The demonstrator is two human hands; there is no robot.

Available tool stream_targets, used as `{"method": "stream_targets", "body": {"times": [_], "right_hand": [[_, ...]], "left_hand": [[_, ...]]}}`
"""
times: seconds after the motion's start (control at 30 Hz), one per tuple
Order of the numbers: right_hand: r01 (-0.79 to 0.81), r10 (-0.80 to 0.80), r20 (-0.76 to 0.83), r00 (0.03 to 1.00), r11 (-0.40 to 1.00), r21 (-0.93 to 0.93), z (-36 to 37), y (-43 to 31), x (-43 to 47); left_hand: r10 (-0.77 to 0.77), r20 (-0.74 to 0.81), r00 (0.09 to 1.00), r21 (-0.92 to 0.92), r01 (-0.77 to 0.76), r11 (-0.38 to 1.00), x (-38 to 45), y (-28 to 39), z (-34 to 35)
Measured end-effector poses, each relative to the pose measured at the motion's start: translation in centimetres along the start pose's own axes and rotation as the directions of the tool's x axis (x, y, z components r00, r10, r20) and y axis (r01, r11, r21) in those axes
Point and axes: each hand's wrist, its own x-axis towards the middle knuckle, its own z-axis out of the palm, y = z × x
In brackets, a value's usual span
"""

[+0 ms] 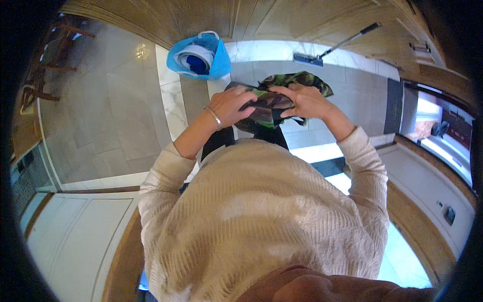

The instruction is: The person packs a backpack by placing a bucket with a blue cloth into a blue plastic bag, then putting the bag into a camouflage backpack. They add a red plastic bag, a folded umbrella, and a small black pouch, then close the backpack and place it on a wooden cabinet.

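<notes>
A camouflage-patterned cloth item (279, 99), green, brown and black, lies bunched over my lap in front of my body. At its left part, my left hand (232, 105), with a silver bracelet at the wrist, has its fingers curled on the fabric. On the right, my right hand (302, 101) holds the same cloth between thumb and fingers. One flap of it spreads beyond my right hand. Its lower edge hangs near my dark trousers (271, 136). The exact kind of garment or bag cannot be told.
A blue bag (222, 60) holding a white round thing and dark blue cloth stands ahead on the left. A flat mop (308, 59) leans against the wooden cabinet doors (279, 22). Wooden chairs (56, 68) stand at the far left. A doorway (411, 109) opens at the right.
</notes>
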Motion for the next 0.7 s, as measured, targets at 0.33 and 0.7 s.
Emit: {"method": "stream_targets", "body": {"times": [0.33, 0.7], "right_hand": [[-0.211, 0.069, 0.21, 0.975, 0.576, 0.79, 15.1, 3.1, 7.6], [-0.128, 0.307, -0.335, 0.891, 0.877, 0.463, 24.1, 6.4, 16.9]], "left_hand": [[0.02, 0.192, 0.981, 0.042, -0.028, 0.999, -8.9, -6.3, 5.0], [-0.231, 0.653, 0.721, 0.342, -0.01, 0.939, -11.3, -10.7, 16.3]]}}
